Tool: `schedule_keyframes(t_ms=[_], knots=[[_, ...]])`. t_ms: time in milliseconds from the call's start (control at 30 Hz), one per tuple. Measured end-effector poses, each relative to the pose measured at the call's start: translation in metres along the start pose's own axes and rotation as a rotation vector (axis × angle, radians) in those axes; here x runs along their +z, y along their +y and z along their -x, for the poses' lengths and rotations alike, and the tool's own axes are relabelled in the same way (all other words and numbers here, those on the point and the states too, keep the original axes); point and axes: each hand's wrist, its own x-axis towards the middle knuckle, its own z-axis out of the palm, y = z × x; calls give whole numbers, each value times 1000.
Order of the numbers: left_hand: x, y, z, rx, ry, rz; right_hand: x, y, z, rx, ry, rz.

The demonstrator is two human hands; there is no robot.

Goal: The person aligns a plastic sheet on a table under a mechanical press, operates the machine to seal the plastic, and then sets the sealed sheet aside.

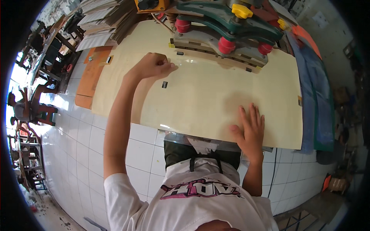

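A large cream sheet (pixel 200 104) covers the work table in front of me. My left hand (pixel 154 65) is over its far left part, fingers curled and pinched together; whatever they may hold is hidden. My right hand (pixel 250 133) lies flat near the sheet's front right edge, fingers spread, holding nothing. Small dark rectangular pieces lie on the sheet, one (pixel 165 84) just below my left hand and another (pixel 180 53) to its right. Beyond my hands, a green press-like machine head (pixel 227 23) with red rubber-like knobs (pixel 226 45) stands over the far edge.
A stack of flat boards (pixel 100 23) rises at the back left, beside an orange-brown board (pixel 90 77). Blue plastic sheeting (pixel 314 88) hangs along the right side. White floor tiles (pixel 77 142) show below the table. Another person (pixel 29 104) sits far left.
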Motion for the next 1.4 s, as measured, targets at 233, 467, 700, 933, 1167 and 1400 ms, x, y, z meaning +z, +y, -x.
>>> schedule_keyframes(t_ms=[233,467,700,933,1167,1400], knots=[[17,-13,-18,158,188,-100,-13,25,-19,-146,-60,-153],[16,-22,-15,413,160,-134,-6,19,-21,-154,-90,-14],[16,-37,-18,412,185,-123,2,19,-23,-156,-90,27],[21,-41,-23,384,218,-100,6,22,-27,-97,34,-198],[17,-39,-23,373,192,-50,4,21,-28,-137,10,-106],[19,-40,-24,383,202,-29,5,21,-28,-116,15,-125]])
